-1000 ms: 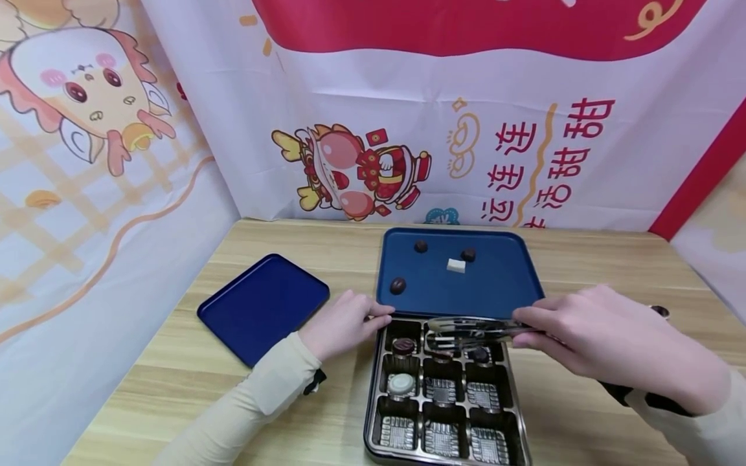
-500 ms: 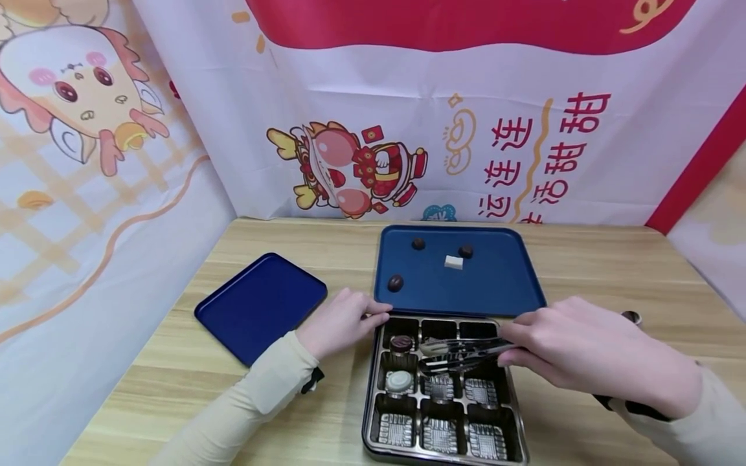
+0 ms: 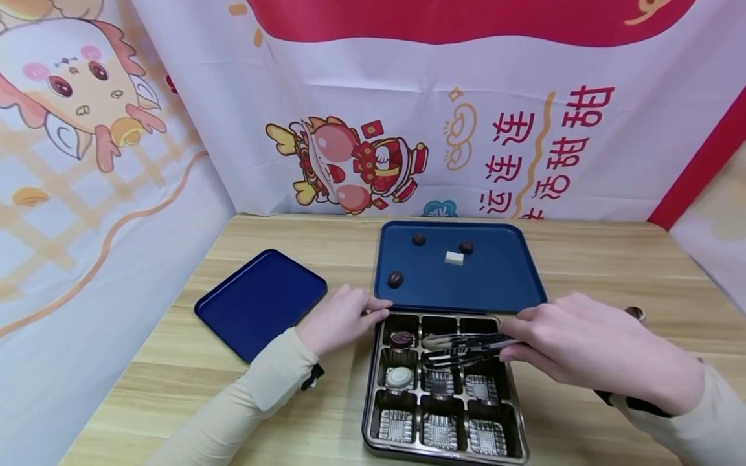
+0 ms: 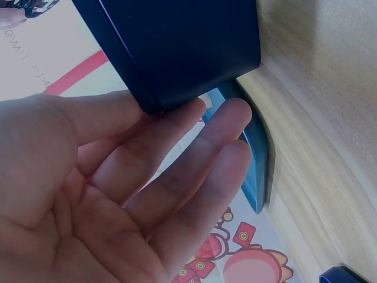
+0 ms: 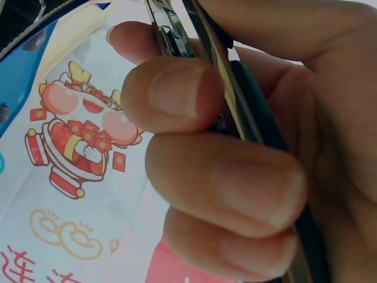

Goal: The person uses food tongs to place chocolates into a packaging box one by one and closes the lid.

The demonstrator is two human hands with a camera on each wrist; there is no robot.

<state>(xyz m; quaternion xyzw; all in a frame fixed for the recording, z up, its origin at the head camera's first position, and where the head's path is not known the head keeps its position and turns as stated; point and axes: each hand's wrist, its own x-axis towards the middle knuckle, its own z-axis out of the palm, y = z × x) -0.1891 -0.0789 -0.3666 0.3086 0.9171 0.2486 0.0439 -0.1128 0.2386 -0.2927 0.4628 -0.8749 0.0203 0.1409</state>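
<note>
On our left, a small navy tray (image 3: 262,304) lies askew on the table (image 3: 175,382). Just beside it, the left hand (image 3: 344,320) pinches the far left corner of the divided box (image 3: 449,454) between thumb and fingertip, its other fingers loosely bent and off the box. Down the box's left column we see a dark striped chocolate (image 3: 401,339) in the back compartment and a white oval one (image 3: 399,377) in the middle compartment. Behind the box, the larger blue tray (image 3: 466,288) bears three dark chocolates (image 3: 395,279) and a white block (image 3: 454,259). Over the middle column, near the divider between the back and middle rows, hang the tips of metal tongs (image 3: 460,357), gripped in the curled fingers of the right hand (image 3: 574,333). We judge the step in hand to be tong work on the back-middle compartment; whether the tips hold anything, we cannot quite tell. The next move seems to call for a steady box and gentle, level tips.
</note>
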